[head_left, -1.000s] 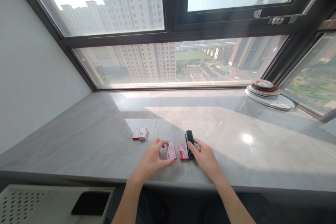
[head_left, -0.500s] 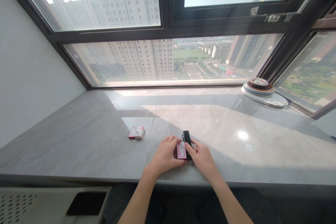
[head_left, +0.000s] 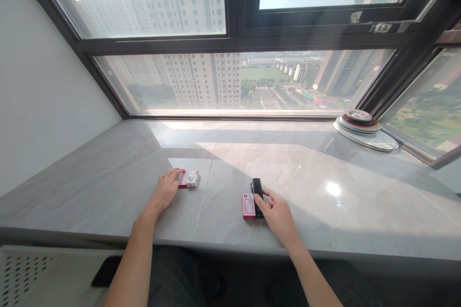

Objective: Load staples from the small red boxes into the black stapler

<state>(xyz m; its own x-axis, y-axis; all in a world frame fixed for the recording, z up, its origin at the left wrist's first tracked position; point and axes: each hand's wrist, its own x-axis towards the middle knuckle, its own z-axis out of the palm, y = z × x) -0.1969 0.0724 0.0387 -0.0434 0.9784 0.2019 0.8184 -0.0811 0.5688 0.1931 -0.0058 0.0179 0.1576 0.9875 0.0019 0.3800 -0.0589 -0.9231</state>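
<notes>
My right hand (head_left: 276, 213) grips a black stapler (head_left: 258, 196), thumb on its near side and fingers around the right. Flush against the stapler's left side lies a pink-and-white small box (head_left: 248, 205). Off to the left, my left hand (head_left: 165, 192) has its fingers stretched out at the left edge of two small boxes side by side. One is a red-and-white box (head_left: 183, 180), partly behind the fingertips; the other is a white box (head_left: 192, 179) with a picture on it. Whether the left thumb touches the boxes is hidden.
The grey marble-look counter (head_left: 108, 192) runs up to the window (head_left: 230, 117). A stack of plates (head_left: 360, 122) stands in the far right corner. Below the counter at left are a white perforated surface (head_left: 65, 278) and a dark flat object (head_left: 104, 273).
My left hand has left the box beside the stapler and moved left to the two small boxes. My right hand stays on the stapler. The view has shifted slightly.
</notes>
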